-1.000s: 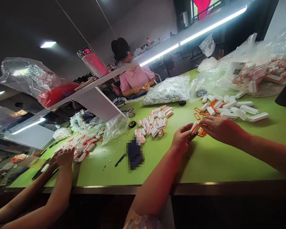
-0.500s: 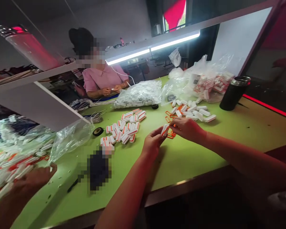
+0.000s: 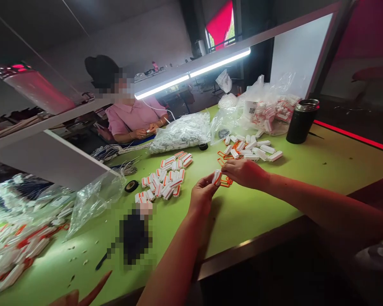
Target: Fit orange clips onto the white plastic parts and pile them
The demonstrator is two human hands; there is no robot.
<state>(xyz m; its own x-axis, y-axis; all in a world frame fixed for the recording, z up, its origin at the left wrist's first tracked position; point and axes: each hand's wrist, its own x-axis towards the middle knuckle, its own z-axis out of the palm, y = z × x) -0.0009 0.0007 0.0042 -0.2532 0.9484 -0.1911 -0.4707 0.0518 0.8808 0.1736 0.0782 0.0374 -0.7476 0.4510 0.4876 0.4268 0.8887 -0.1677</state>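
My left hand (image 3: 201,194) pinches a small white plastic casing (image 3: 216,177) between thumb and fingers, above the table. An orange ring (image 3: 220,179) runs along the casing's side. My right hand (image 3: 246,172) is closed, its fingertips pressed at the ring and the casing's upper edge; the exact grip is partly hidden. Loose orange rings (image 3: 226,182) lie under and behind my right fingers. Beyond them is a pile of plain white casings (image 3: 258,151). To the left of my hands lies a pile of white casings with orange rings (image 3: 166,180).
A black bottle (image 3: 301,122) stands at the right. Filled clear bags (image 3: 180,132) lie at the back, near a person in pink (image 3: 135,114). Black tape (image 3: 131,185), an empty-looking bag (image 3: 97,197) and another casing heap (image 3: 14,250) are left. Another person's hand (image 3: 83,295) shows lower left.
The view has shifted slightly. My hands stay together at the casing, with the right fingertips closer against it. The other person's hand at the left has left the heap and moved down toward the table edge.
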